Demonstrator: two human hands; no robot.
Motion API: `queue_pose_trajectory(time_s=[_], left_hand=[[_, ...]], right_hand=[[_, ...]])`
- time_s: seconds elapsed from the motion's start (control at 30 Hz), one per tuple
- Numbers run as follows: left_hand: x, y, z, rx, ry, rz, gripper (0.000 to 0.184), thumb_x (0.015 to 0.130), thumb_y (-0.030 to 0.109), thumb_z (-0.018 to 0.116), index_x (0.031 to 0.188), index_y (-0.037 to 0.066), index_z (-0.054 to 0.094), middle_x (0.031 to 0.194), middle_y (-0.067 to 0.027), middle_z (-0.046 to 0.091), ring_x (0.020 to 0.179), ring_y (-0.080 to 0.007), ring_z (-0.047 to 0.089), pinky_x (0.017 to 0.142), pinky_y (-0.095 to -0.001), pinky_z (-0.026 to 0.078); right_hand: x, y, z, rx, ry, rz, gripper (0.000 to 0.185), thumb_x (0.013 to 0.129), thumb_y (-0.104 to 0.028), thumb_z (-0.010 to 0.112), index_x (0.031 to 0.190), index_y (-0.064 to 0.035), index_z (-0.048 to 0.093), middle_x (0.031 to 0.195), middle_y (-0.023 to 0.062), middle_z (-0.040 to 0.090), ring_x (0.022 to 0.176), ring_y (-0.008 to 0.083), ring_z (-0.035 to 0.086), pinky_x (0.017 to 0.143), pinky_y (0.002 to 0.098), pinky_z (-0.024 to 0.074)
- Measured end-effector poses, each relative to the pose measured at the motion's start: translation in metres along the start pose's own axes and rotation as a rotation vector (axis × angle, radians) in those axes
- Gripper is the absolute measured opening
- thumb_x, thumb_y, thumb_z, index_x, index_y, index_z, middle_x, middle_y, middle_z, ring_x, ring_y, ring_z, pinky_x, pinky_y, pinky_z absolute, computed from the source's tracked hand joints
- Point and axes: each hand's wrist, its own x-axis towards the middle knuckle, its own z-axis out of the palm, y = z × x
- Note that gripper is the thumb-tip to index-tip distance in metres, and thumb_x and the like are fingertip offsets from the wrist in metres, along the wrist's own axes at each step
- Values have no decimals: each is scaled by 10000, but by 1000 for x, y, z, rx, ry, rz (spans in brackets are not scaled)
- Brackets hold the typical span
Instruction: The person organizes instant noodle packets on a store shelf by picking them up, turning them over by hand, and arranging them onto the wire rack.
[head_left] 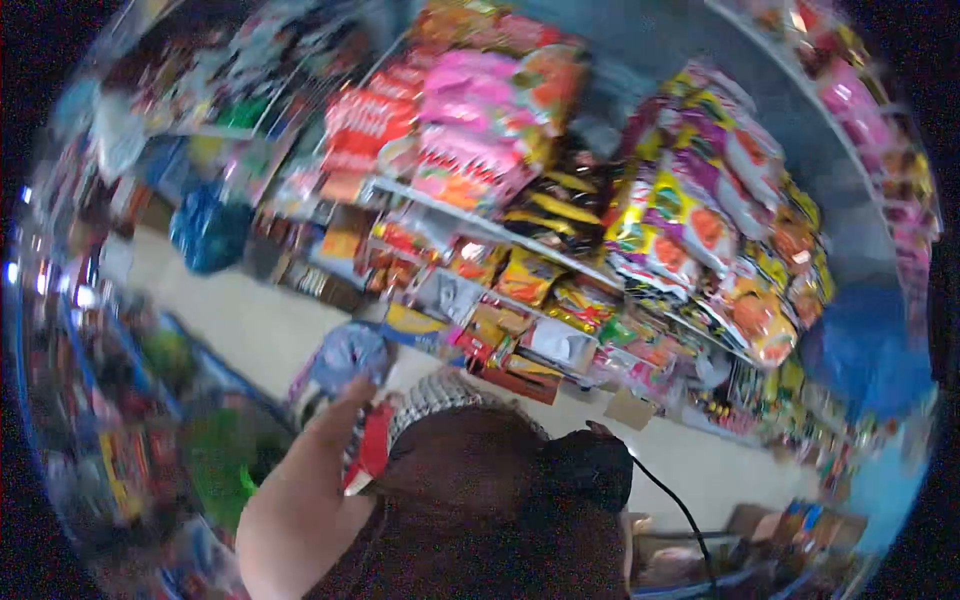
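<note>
Where I logged the pale-blue bundle (350, 355), against the floor (240, 310) at the left hand (356, 396), finger closure read too blurred to tell, likewise the mostly hidden right hand (599, 429); recommended handling: steady, clear of the yellow-and-blue packet (415, 322).

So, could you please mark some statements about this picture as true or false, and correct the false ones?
1. Pink packets lie beside red packets. True.
2. The left hand is among the pink packets. False: in the picture it is below them, near a bluish round thing.
3. A black cable runs at the person's right side. True.
4. The person's clothing is bright yellow. False: it is dark brown.
5. The floor is pale. True.
</note>
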Motion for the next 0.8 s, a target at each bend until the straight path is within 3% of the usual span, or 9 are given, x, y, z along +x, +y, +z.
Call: queue_pose_trajectory(time_s=[0.13,0.2,0.4,0.47,0.5,0.57,0.6,0.67,0.8], left_hand=[[26,88,-86,-87,-744,-1130,314,727,228,556,952,12,587,991,-186,575,871,-345,570,709,-428,450],[27,122,-65,-324,-228,-1328,343,764,306,517,987,52,572,955,-223,584,905,-365,553,722,-437,445],[114,170,-9,67,-612,-1089,425,860,424,373,1105,103,505,941,-167,602,874,-332,575,747,-407,459],[32,80,83,-219,-532,-244,667,764,619,381,1120,73,520,1121,-147,522,1072,-286,461,940,-426,324],[1,81,74,-206,-535,-221,667,764,619,381,1120,73,520,1121,-147,522,1072,-286,461,940,-426,324],[-12,67,56,7,-1113,246,478,809,455,447,1161,135,489,1104,-148,533,1080,-234,458,935,-418,321],[-3,64,7,41,-1113,288,478,809,455,447,1161,135,489,1104,-148,533,1080,-234,458,935,-418,321],[43,63,-97,-797,-1329,-518,350,866,216,418,1092,-41,494,947,-137,593,831,-242,594,670,-320,500],[142,38,-44,-720,-1380,-461,345,865,223,421,1073,-40,503,937,-133,594,817,-239,591,667,-322,496]], right_hand=[[0,32,-31,-184,-166,95,409,879,-384,447,1133,-71,516,1027,98,562,894,169,546,786,303,430],[-4,50,-42,-243,-220,126,407,880,-382,447,1134,-71,516,1030,97,563,896,170,545,788,304,429],[-17,106,-44,-324,-283,156,401,882,-375,445,1136,-73,515,1039,96,563,900,173,545,793,309,428],[-12,115,-41,-341,-270,136,399,883,-373,445,1137,-74,515,1042,95,563,902,174,544,795,311,428],[-7,121,-38,-345,-255,126,398,883,-372,444,1138,-74,514,1043,95,563,903,175,544,796,311,427],[16,123,-38,-359,-190,84,396,884,-370,444,1139,-75,514,1046,94,563,905,176,544,798,313,427],[28,126,-35,-356,-151,68,395,884,-369,443,1139,-75,514,1047,94,563,905,177,544,799,314,427],[54,131,-24,-348,-86,44,394,885,-366,443,1140,-76,514,1050,93,563,907,178,544,800,315,426],[106,180,7,-324,-1,56,390,886,-362,442,1142,-77,513,1056,92,563,910,180,543,804,318,425]])
